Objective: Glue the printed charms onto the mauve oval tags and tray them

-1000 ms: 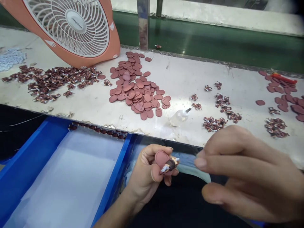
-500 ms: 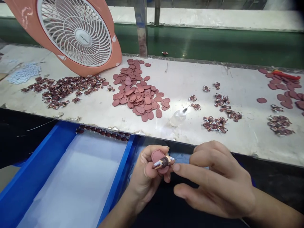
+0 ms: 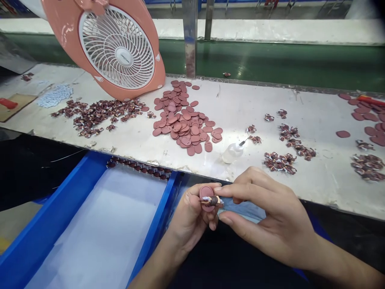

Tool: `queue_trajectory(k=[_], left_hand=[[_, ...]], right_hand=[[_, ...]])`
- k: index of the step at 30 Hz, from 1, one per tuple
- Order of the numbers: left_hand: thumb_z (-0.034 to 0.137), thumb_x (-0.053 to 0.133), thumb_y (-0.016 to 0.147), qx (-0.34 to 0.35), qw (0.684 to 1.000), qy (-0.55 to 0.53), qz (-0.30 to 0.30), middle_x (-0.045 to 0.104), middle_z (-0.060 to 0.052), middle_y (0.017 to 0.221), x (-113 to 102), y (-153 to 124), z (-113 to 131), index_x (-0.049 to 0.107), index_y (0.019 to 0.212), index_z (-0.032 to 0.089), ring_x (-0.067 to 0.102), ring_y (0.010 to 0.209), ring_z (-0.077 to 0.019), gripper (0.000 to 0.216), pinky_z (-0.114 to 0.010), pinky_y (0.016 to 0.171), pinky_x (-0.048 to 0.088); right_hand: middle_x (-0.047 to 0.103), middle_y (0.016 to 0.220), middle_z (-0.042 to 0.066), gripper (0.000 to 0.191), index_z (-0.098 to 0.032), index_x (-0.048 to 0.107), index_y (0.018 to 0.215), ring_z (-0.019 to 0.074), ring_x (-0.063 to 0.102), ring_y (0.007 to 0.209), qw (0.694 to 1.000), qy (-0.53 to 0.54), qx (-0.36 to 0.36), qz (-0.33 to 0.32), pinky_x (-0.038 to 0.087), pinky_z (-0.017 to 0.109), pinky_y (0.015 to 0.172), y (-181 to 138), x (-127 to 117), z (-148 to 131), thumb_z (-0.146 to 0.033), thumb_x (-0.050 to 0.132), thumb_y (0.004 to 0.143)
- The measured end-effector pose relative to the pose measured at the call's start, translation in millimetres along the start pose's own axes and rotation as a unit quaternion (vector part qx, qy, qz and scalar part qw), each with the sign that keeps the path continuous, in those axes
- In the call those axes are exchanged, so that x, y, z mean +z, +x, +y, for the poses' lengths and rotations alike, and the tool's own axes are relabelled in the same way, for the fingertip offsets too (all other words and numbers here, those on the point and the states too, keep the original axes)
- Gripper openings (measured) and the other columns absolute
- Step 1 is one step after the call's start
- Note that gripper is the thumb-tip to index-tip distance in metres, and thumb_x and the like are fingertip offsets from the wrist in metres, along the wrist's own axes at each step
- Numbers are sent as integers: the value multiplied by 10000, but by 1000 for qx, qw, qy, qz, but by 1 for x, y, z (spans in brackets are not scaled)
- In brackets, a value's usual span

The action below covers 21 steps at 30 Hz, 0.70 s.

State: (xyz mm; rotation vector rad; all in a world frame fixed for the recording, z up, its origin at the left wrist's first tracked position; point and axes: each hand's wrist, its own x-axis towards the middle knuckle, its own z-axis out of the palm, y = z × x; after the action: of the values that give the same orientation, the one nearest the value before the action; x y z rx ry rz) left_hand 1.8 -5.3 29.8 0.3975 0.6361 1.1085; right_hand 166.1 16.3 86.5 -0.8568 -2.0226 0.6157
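My left hand (image 3: 189, 216) is closed around a small pink oval disc (image 3: 206, 194) with a brown and white figure piece (image 3: 211, 200) on its face. My right hand (image 3: 270, 216) comes in from the right, its index finger and thumb pinching at that figure piece. Both hands hover below the table's front edge, above my dark lap. On the white table (image 3: 240, 108) lie a pile of pink oval discs (image 3: 185, 122) and a small glue bottle (image 3: 233, 152) on its side.
A pink fan (image 3: 117, 48) stands at the back left. Heaps of small brown figure pieces (image 3: 96, 114) lie left, with smaller heaps (image 3: 288, 148) to the right. A blue bin (image 3: 45, 228) with a white liner sits lower left. A green conveyor belt (image 3: 270, 60) runs behind.
My right hand has moved left and closed in on the piece that my left hand holds; its fingers now touch it. The view has shifted to the left and slightly down.
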Motion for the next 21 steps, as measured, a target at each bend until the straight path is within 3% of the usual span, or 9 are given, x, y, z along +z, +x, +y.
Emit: queue_trajectory(k=[3,9,17,21], left_hand=[[672,820,605,5,1000,8,2,525,22,578,-1,-1,1,725,674,156,426,437,-46,530,-155,409,413],[676,811,619,-7,999,32,2,526,25,550,-6,-1,2,793,910,168,456,432,-65,586,-165,401,397],[706,794,613,3,999,32,-8,565,6,595,-10,2,1,783,864,153,436,436,-46,607,-154,409,410],[738,762,626,-15,1000,18,-7,621,-14,657,-10,5,1,774,996,162,483,442,-69,684,-170,401,421]], right_hand=[[619,845,-6,307,-202,646,1177,118,580,790,1000,12,4,-8,513,243,694,-1,2,1,-115,679,885],[634,823,3,220,-209,663,1117,130,585,772,999,21,12,-23,511,265,668,-2,6,5,-115,644,919],[653,821,4,207,-199,684,1104,120,595,750,999,30,14,-13,516,240,650,2,9,6,-138,666,906],[651,752,-3,134,-187,699,1002,119,598,686,1000,5,-1,25,519,246,622,6,14,7,-137,691,878]])
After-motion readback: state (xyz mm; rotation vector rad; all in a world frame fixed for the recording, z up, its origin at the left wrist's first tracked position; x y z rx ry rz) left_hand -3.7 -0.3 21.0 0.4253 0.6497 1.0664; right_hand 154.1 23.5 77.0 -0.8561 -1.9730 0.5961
